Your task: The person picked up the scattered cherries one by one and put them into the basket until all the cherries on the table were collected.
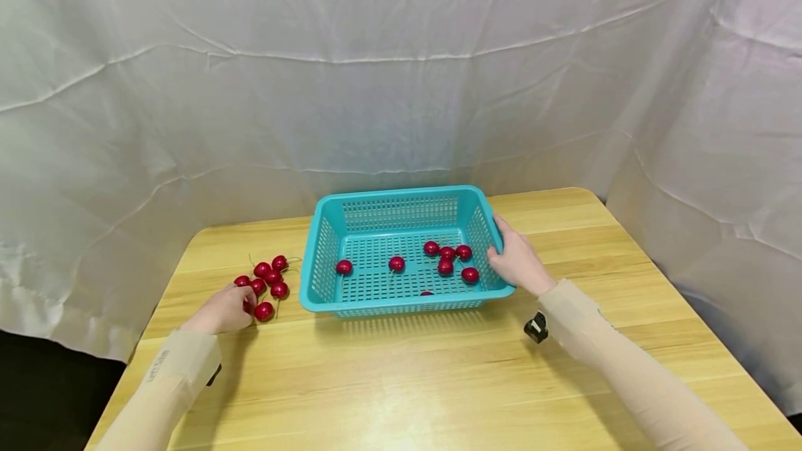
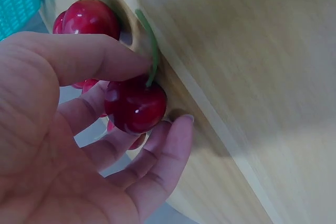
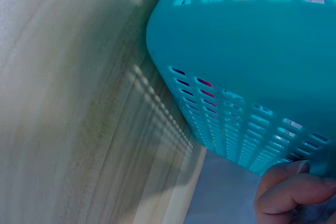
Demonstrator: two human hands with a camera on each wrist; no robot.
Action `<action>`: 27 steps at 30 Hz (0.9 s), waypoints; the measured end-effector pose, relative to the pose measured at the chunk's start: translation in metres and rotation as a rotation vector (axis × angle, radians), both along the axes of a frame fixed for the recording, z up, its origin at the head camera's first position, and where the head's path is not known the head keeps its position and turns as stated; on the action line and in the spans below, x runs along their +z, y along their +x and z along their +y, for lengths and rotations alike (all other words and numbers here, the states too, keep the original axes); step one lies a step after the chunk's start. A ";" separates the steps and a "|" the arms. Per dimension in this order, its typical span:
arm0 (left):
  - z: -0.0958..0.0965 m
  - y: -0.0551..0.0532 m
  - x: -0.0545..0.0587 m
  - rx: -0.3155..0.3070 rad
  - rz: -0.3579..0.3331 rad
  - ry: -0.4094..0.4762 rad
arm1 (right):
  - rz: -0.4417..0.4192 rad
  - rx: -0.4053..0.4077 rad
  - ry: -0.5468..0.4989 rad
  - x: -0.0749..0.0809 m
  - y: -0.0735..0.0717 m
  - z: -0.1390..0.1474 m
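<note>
In the left wrist view, my left hand (image 1: 219, 308) has its thumb and curled fingers around a red cherry (image 2: 136, 106) with a green stem. That hand is low over the table's left side, at the near edge of a loose group of cherries (image 1: 279, 290). My right hand (image 1: 519, 259) grips the right end of a turquoise plastic basket (image 1: 376, 305), thumb at the rim. Its fingertips (image 3: 283, 174) show against the slotted outer wall in the right wrist view. Inside the basket lie several cherries (image 1: 445, 266), mostly toward its right half.
The basket stands toward the back of a light wooden table (image 1: 401, 381). Behind it and along the sides hangs a pale cloth (image 1: 388, 110). A small black device (image 1: 536, 327) is strapped under the right wrist.
</note>
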State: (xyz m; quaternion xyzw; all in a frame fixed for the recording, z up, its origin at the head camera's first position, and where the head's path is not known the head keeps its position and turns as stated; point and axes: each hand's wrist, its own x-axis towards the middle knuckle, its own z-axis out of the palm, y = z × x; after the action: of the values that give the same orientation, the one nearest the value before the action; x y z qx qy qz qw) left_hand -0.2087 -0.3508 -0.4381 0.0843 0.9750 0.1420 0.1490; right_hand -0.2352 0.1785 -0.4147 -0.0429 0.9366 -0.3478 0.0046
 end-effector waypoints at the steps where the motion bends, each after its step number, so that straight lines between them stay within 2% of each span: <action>1: 0.000 -0.001 0.000 0.001 -0.008 -0.006 | 0.000 0.000 0.000 0.000 0.000 0.000; 5: 0.000 -0.002 0.000 -0.007 -0.031 -0.008 | -0.003 0.001 -0.006 0.001 0.001 0.000; 12: 0.001 0.001 0.002 0.035 -0.096 0.011 | -0.004 0.000 0.001 0.000 0.001 -0.001; 19: 0.000 0.004 0.001 0.017 -0.106 0.037 | 0.000 -0.002 -0.003 0.001 0.001 0.000; 27: -0.004 0.005 0.005 0.015 -0.148 0.026 | 0.000 0.002 -0.016 0.001 0.001 0.001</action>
State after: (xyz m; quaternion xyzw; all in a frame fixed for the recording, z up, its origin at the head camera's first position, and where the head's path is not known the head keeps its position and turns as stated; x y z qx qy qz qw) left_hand -0.2041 -0.3543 -0.4331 0.0680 0.9599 0.1618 0.2185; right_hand -0.2347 0.1792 -0.4135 -0.0441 0.9337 -0.3553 0.0047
